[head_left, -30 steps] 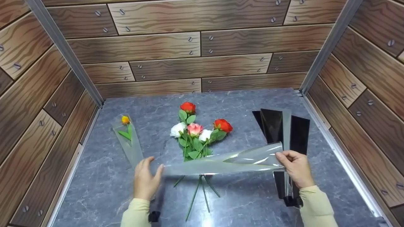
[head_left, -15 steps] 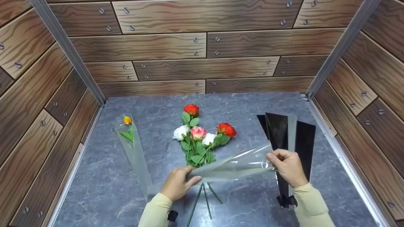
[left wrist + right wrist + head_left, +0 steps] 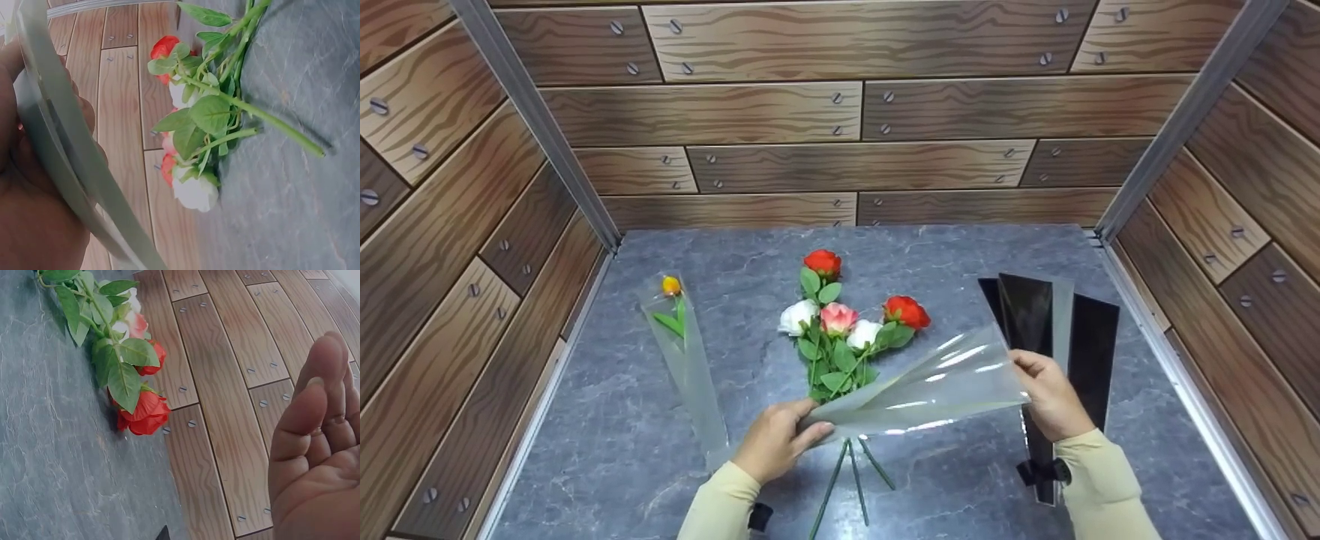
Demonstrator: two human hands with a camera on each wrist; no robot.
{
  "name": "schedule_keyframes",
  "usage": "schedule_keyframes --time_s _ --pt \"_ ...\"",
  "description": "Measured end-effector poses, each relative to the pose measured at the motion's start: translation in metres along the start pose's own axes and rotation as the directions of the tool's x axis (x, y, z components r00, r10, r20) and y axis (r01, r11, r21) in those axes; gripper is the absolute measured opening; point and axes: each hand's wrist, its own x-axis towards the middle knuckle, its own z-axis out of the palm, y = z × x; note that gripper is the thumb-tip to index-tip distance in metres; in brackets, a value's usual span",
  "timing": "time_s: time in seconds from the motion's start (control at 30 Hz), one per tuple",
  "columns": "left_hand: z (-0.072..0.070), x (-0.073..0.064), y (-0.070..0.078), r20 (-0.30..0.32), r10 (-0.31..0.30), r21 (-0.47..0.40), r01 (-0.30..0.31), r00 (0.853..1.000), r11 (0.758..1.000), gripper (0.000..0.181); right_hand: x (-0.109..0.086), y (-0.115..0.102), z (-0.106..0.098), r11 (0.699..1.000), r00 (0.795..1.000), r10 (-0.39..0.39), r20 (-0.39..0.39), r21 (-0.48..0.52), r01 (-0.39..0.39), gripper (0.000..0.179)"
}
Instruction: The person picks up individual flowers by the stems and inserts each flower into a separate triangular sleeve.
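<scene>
A clear plastic flower sleeve (image 3: 930,390) is held above the worktop, its wide mouth to the right. My left hand (image 3: 776,439) grips its narrow end, with the film passing between thumb and fingers in the left wrist view. At the mouth, my right hand (image 3: 1050,394) pinches the rim; its thumb (image 3: 306,416) lies close to the fingers in the right wrist view. Behind the sleeve lie artificial roses: red ones (image 3: 906,311), white ones (image 3: 797,318) and a pink one (image 3: 838,319). The sleeve hides part of their stems (image 3: 855,487).
To the left, an orange tulip (image 3: 671,286) lies in another clear sleeve (image 3: 697,397). Black sleeves (image 3: 1093,345) lie fanned at the right, partly under my right hand. Wood-patterned walls (image 3: 855,112) surround the grey marbled worktop (image 3: 945,495).
My left hand has moved right, first along the sleeve, and gripped its narrow end. The sleeve's mouth has spread wider, and my right hand has shifted its hold at the rim.
</scene>
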Motion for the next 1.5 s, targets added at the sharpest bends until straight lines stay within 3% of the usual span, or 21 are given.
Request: schedule_keyframes --time_s 0.2,0.33,0.5,0.73,0.93,1.07,1.17,1.27,1.33,1.4,1.5 --pt "-0.003 -0.001 -0.003 -0.025 0.045 0.059 -0.043 0.999 0.997 0.025 0.000 -0.007 -0.001 0.998 0.998 0.055 -0.004 0.002 -0.055 0.023" --pt "-0.006 -0.001 -0.004 -0.012 0.031 0.076 -0.030 0.999 0.997 0.025 0.002 -0.009 -0.001 0.978 0.995 0.081 -0.059 -0.187 -0.091 0.011" --pt "-0.011 0.001 -0.004 0.012 0.030 0.146 -0.031 0.999 0.989 0.027 0.005 -0.007 0.001 0.915 0.991 0.040 -0.128 -0.394 -0.088 0.008" --pt "-0.020 0.005 -0.005 -0.055 0.100 0.283 -0.081 0.993 0.956 0.025 0.014 -0.006 0.005 0.887 0.987 0.007 -0.162 -0.455 -0.081 0.012" --pt "-0.026 0.010 -0.004 -0.117 0.133 0.228 -0.104 0.984 0.968 0.022 0.031 -0.016 0.007 0.861 0.986 -0.018 -0.164 -0.504 -0.068 0.016" --pt "-0.031 0.015 -0.003 -0.146 0.107 0.177 -0.081 0.983 0.981 0.017 0.044 -0.020 0.007 0.872 0.988 -0.003 -0.158 -0.484 -0.074 0.018" --pt "-0.033 0.020 -0.004 -0.185 0.070 0.167 -0.038 0.980 0.985 0.016 0.055 -0.019 0.010 0.923 0.981 0.042 -0.190 -0.368 -0.110 0.021" --pt "-0.032 0.024 -0.007 -0.265 0.028 0.149 0.012 0.964 0.989 0.019 0.066 -0.013 0.013 0.962 0.962 0.115 -0.247 -0.212 -0.170 0.027" --pt "-0.031 0.025 -0.010 -0.330 0.006 0.130 0.039 0.944 0.991 0.019 0.072 -0.004 0.016 0.965 0.947 0.173 -0.272 -0.148 -0.219 0.029" --pt "-0.030 0.025 -0.013 -0.389 -0.021 0.117 0.072 0.921 0.991 0.019 0.075 0.009 0.022 0.948 0.932 0.228 -0.283 -0.153 -0.279 0.028" --pt "-0.027 0.025 -0.017 -0.467 -0.045 0.132 0.120 0.883 0.984 0.018 0.077 0.034 0.037 0.896 0.912 0.326 -0.249 -0.226 -0.382 0.024"
